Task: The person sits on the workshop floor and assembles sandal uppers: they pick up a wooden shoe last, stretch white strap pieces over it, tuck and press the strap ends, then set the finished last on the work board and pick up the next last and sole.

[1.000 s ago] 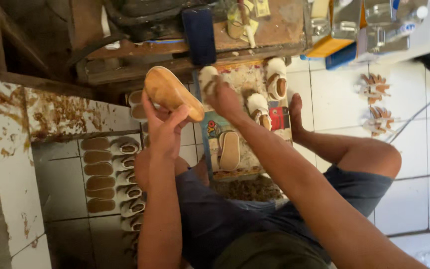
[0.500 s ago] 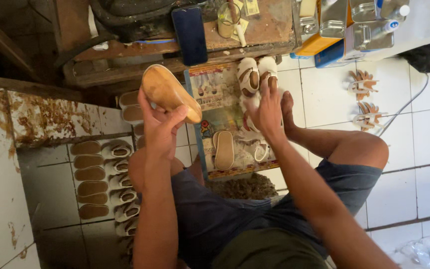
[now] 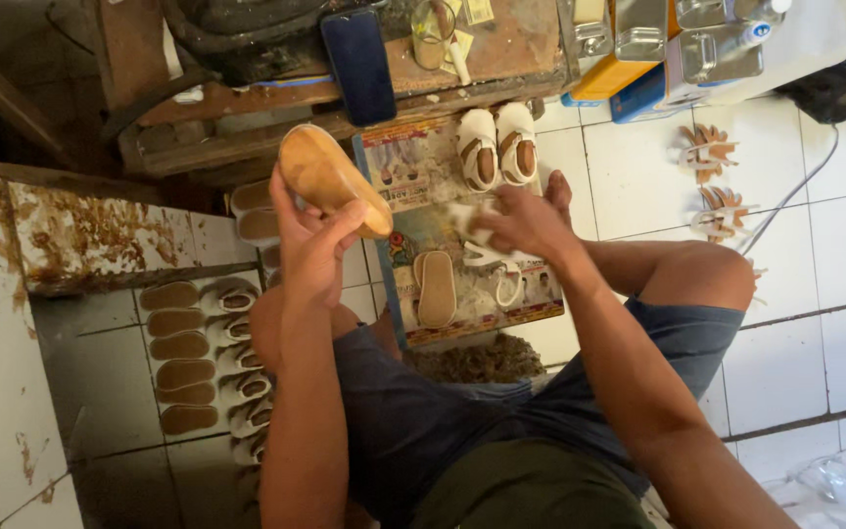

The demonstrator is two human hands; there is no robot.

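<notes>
My left hand holds a tan shoe sole up in front of me, its smooth side showing. My right hand reaches down onto a white sandal upper lying on a printed sheet on the floor; the hand is blurred and its fingers seem closed around the upper's straps. A finished pair of small white sandals stands side by side just beyond that hand. Another tan sole lies flat on the sheet near my knee.
Rows of soles and white sandals lie on the tiled floor at left. A low wooden bench ahead carries a dark phone, a glass and tins. Brown strap pieces and a cable lie on white tiles at right.
My right hand set the white sandals down as a pair near the bench, then drew back toward me onto the loose white upper. My left hand kept the sole raised.
</notes>
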